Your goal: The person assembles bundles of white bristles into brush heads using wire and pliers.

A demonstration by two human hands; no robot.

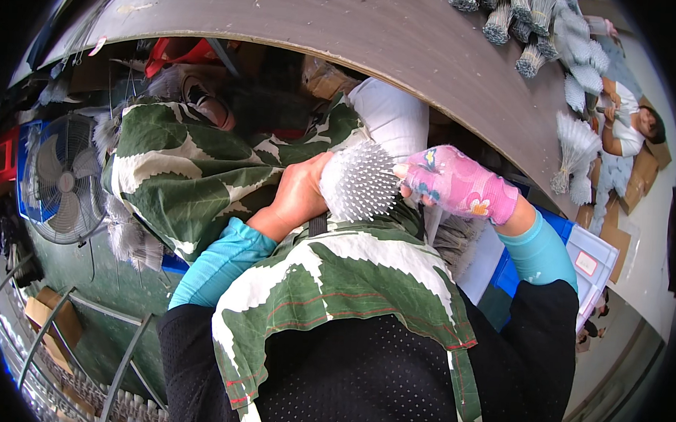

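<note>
My left hand [299, 194], bare, grips a thick bundle of thin white sticks [358, 183] seen end-on, so its tips form a round dotted face. My right hand [456, 184], in a pink flowered glove, touches the right side of that bundle with its fingertips. Both hands are over my lap, which is covered by a green and white leaf-patterned cloth [196, 175]. Light blue sleeves cover both forearms.
A curved brown tabletop [406, 40] spans the top, with several tied bundles of white sticks [527, 27] at its far right. Another person [632, 122] sits beyond it among cardboard boxes. A fan [64, 176] stands at left; a blue crate [577, 259] is at right.
</note>
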